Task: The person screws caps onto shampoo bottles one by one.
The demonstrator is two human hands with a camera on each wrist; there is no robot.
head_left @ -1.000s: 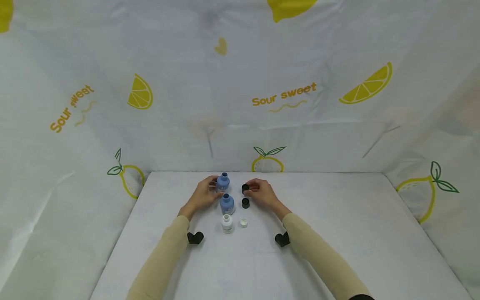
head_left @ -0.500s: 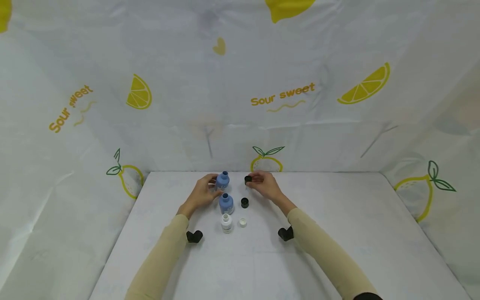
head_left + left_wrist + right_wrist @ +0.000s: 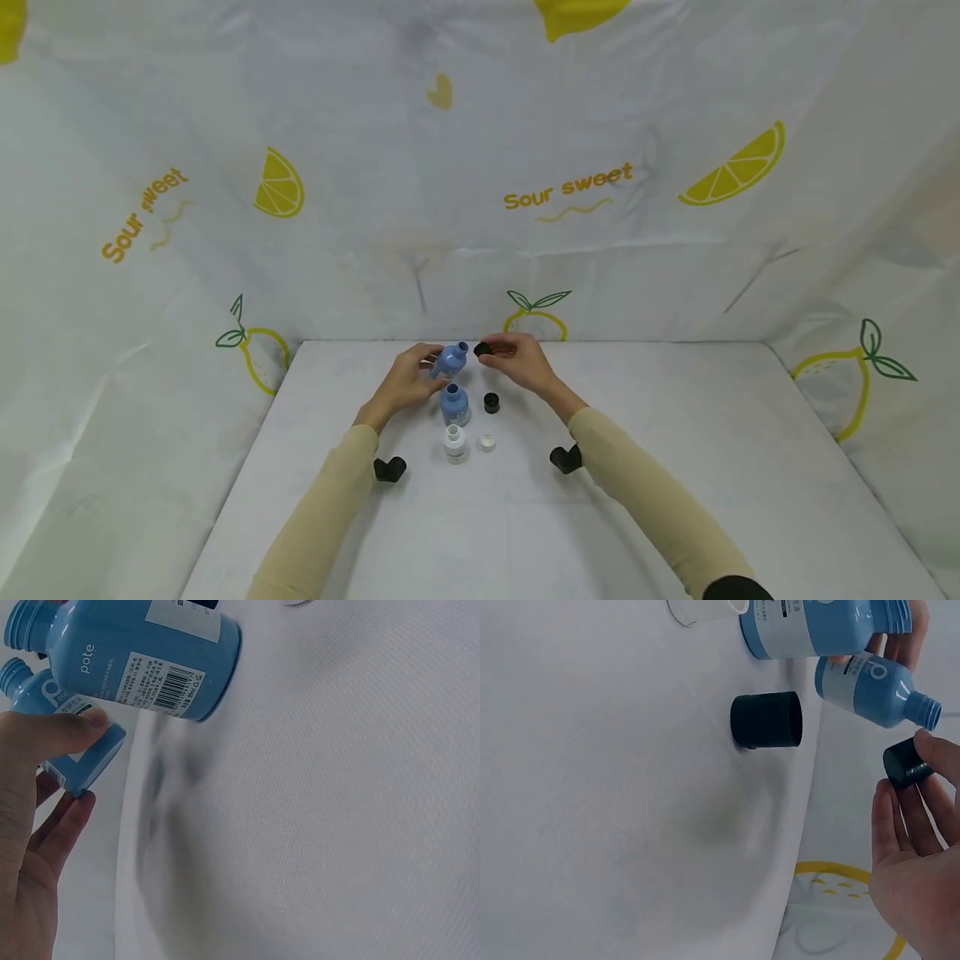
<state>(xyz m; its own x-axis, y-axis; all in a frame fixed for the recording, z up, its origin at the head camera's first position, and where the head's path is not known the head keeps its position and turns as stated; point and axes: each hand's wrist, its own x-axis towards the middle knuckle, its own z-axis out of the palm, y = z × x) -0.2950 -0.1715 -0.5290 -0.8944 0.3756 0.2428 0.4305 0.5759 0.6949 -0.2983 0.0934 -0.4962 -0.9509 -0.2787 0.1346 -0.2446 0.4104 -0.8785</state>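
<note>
My left hand point(image 3: 406, 382) grips a blue bottle point(image 3: 450, 360) with an uncapped neck, tilted to the right near the table's back edge. In the left wrist view, the thumb and fingers hold this blue bottle point(image 3: 73, 742) by its lower body. Just right of its mouth, my right hand point(image 3: 525, 363) pinches a black cap point(image 3: 482, 350) between thumb and fingers. The right wrist view shows a small gap between that cap point(image 3: 907, 762) and the bottle's mouth. Another uncapped blue bottle point(image 3: 454, 406) stands upright nearer me, with a second black cap point(image 3: 491, 403) on the table beside it.
A small white bottle point(image 3: 455, 446), uncapped, stands in front of the blue ones, with a white cap point(image 3: 487, 442) to its right. The white table point(image 3: 675, 450) ends at a lemon-printed sheet point(image 3: 360, 275) behind. Black wrist pieces point(image 3: 390, 469) sit by the sleeves.
My left hand has tilted the back blue bottle rightward from upright. My right hand has carried the black cap up from the table, then left toward the bottle's mouth.
</note>
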